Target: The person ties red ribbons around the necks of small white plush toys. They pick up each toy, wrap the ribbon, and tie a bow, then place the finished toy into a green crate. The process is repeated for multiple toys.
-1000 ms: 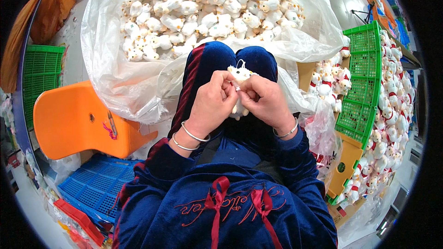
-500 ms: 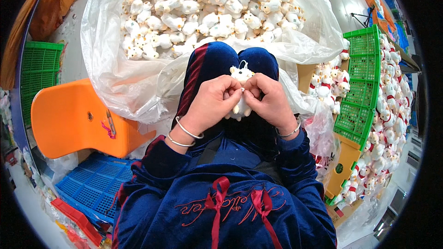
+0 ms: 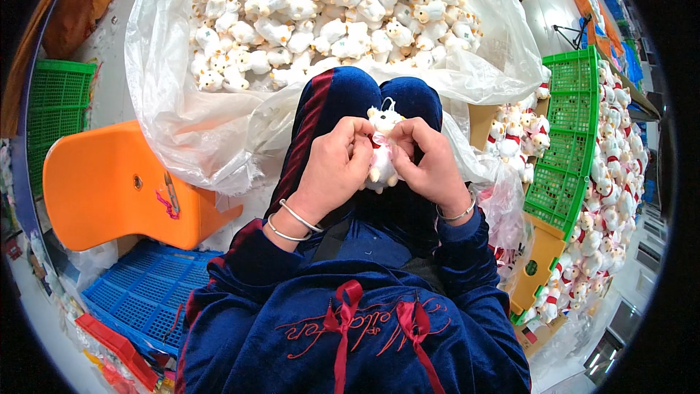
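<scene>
A small white plush animal with a hanging loop on its head rests upright between my knees, its face toward me. Round its neck is a pinkish-red ribbon. My left hand is closed at the toy's left side, thumb and finger pinching at the neck by the ribbon. From the other side my right hand pinches at the neck too, its fingers curled. The fingertips partly cover the ribbon, so its ends are hard to make out.
Beyond my knees lies a large clear plastic bag full of white plush toys. An orange chair with a small cutting tool stands left, above a blue crate. To the right, a green crate borders ribboned toys.
My hands have drawn apart slightly at the toy's neck, where the fingertips met before. The pinkish-red ribbon now shows between them.
</scene>
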Demonstrator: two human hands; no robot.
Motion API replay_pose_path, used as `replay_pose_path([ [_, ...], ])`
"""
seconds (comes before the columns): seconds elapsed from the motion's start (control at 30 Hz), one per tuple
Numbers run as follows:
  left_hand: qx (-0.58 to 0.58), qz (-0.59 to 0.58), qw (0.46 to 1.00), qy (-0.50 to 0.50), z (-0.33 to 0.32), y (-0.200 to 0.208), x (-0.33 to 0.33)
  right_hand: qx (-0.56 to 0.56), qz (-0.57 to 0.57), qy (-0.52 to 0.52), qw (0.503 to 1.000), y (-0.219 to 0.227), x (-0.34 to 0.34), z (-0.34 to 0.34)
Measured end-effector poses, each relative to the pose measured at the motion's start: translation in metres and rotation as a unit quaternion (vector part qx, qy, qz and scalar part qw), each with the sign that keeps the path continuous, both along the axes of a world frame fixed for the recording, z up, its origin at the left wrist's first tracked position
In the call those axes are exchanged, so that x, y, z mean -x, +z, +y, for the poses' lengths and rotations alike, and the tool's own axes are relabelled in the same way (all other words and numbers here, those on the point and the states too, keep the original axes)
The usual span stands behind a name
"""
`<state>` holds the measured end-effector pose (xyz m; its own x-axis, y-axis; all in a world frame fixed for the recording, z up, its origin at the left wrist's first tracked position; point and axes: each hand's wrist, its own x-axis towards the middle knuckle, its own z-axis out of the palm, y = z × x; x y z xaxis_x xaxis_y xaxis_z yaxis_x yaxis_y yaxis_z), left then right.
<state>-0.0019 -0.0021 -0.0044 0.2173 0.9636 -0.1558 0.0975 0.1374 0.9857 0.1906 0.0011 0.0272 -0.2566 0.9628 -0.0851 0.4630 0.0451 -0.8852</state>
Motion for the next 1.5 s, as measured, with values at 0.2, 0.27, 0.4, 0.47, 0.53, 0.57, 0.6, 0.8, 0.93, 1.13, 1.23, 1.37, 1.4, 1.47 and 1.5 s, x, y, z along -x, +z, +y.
replay_pose_path([
  [0.2, 0.055, -0.04, 0.998, -0.016, 0.006, 0.011, 0.001, -0.019, -0.008, -0.002, 1.0, 0.0, 0.001, 0.002],
  [0.27, 0.031, -0.003, 0.999, -0.017, 0.009, 0.01, -0.002, -0.008, -0.009, -0.001, 1.0, 0.003, 0.003, 0.003],
  [0.4, -0.039, 0.056, 0.998, 0.017, 0.007, 0.0, -0.008, 0.002, -0.027, -0.002, 1.0, 0.006, 0.004, 0.003],
  [0.47, -0.095, 0.043, 0.993, 0.06, 0.003, -0.007, -0.011, 0.006, -0.04, -0.005, 0.999, 0.009, 0.005, 0.003],
  [0.53, -0.032, 0.008, 0.998, 0.048, 0.005, -0.005, -0.005, 0.005, -0.035, -0.01, 0.999, 0.008, 0.005, 0.003],
  [0.57, -0.001, -0.009, 0.999, 0.041, 0.006, -0.003, -0.001, 0.005, -0.031, -0.012, 0.999, 0.007, 0.005, 0.002],
  [0.6, 0.029, -0.022, 0.999, 0.011, 0.008, -0.001, 0.003, 0.002, -0.032, -0.011, 0.999, 0.006, 0.005, 0.002],
  [0.8, 0.107, -0.065, 0.991, -0.044, 0.011, 0.001, 0.007, 0.003, -0.04, -0.009, 0.999, 0.008, 0.007, 0.002],
  [0.93, 0.157, -0.119, 0.978, -0.071, 0.013, 0.008, 0.011, -0.003, -0.046, -0.01, 0.999, 0.008, 0.008, 0.003],
  [1.13, 0.146, -0.145, 0.977, -0.06, 0.013, 0.005, 0.011, -0.005, -0.046, -0.014, 0.999, 0.008, 0.009, 0.002],
  [1.23, 0.137, -0.133, 0.979, -0.069, 0.015, 0.003, 0.009, 0.002, -0.049, -0.013, 0.999, 0.006, 0.008, 0.003],
  [1.37, 0.152, -0.132, 0.977, -0.074, 0.015, 0.004, 0.008, 0.002, -0.052, -0.017, 0.998, 0.006, 0.009, 0.002],
  [1.4, 0.156, -0.133, 0.976, -0.072, 0.015, 0.004, 0.008, 0.002, -0.048, -0.016, 0.999, 0.007, 0.009, 0.003],
  [1.47, 0.156, -0.142, 0.975, -0.068, 0.016, 0.001, 0.008, 0.003, -0.039, -0.015, 0.999, 0.009, 0.01, 0.003],
  [1.5, 0.156, -0.146, 0.975, -0.067, 0.016, -0.001, 0.009, 0.005, -0.04, -0.016, 0.999, 0.009, 0.01, 0.002],
])
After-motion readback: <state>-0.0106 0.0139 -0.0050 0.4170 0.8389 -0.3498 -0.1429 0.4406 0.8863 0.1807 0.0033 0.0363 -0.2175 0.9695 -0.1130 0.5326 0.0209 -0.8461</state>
